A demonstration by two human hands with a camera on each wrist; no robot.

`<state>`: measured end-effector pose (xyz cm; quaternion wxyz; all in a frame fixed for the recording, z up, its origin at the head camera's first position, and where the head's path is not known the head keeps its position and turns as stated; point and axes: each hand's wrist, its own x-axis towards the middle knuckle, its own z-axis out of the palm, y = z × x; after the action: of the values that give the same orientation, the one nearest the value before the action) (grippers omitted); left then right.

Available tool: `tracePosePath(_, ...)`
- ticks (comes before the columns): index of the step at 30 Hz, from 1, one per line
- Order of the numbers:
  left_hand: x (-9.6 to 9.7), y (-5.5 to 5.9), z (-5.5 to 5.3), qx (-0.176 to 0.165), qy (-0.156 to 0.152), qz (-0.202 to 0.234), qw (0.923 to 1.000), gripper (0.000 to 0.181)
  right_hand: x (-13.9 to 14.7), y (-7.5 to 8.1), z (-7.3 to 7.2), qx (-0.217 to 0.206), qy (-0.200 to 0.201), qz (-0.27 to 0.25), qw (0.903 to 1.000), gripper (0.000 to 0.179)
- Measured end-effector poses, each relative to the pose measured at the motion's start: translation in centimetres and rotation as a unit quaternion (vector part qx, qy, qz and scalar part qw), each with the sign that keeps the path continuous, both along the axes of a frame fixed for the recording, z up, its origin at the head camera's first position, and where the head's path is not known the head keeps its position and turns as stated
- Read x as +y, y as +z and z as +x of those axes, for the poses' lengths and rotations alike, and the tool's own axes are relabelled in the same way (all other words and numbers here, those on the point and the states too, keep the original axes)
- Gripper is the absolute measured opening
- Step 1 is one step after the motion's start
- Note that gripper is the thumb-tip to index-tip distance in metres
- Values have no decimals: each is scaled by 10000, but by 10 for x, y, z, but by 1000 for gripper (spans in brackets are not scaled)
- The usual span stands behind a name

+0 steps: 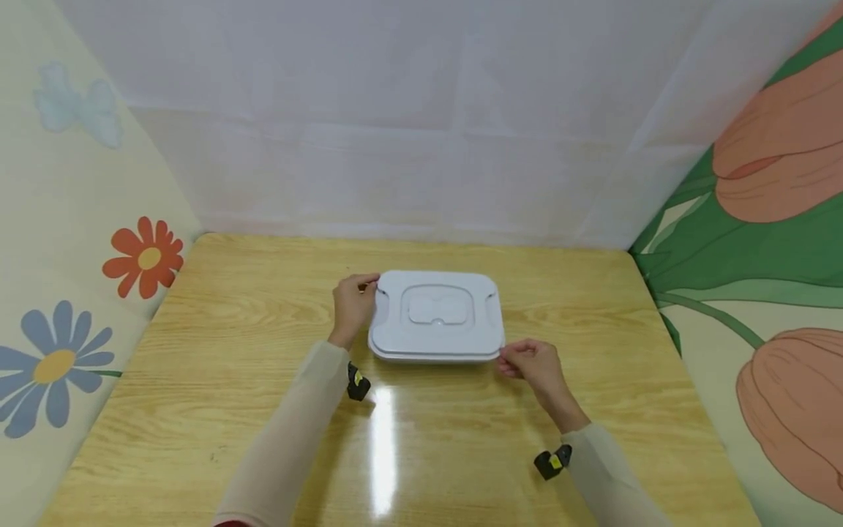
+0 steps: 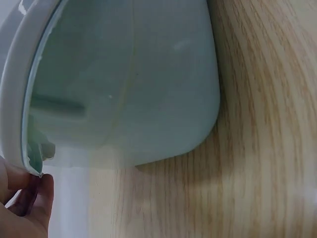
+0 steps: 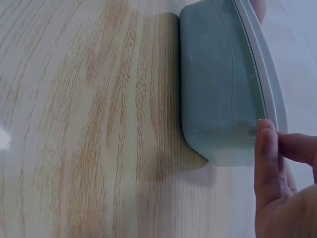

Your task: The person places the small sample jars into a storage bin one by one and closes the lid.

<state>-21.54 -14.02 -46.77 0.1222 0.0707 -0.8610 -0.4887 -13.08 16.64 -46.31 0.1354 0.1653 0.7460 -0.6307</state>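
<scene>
A lidded plastic food container stands on the wooden table, its white lid lying on top with a raised panel in the middle. The wrist views show the pale green, see-through box below the rim. At the far left corner, my left hand pinches the lid's edge; in the left wrist view its fingertips meet under the rim. My right hand pinches the rim at the near right corner, with thumb and fingers on either side of it in the right wrist view. What the container holds cannot be made out.
The light wooden table reaches back to a white cloth wall. Flower-printed panels stand on the left and right. A bright glare strip lies on the tabletop before the container.
</scene>
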Motion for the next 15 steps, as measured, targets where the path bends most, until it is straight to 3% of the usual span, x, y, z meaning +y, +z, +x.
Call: tracePosePath(15, 0, 3, 2, -48, -3, -233, 9997, 23, 0, 0, -3, -60, 1, 174, 9998, 14)
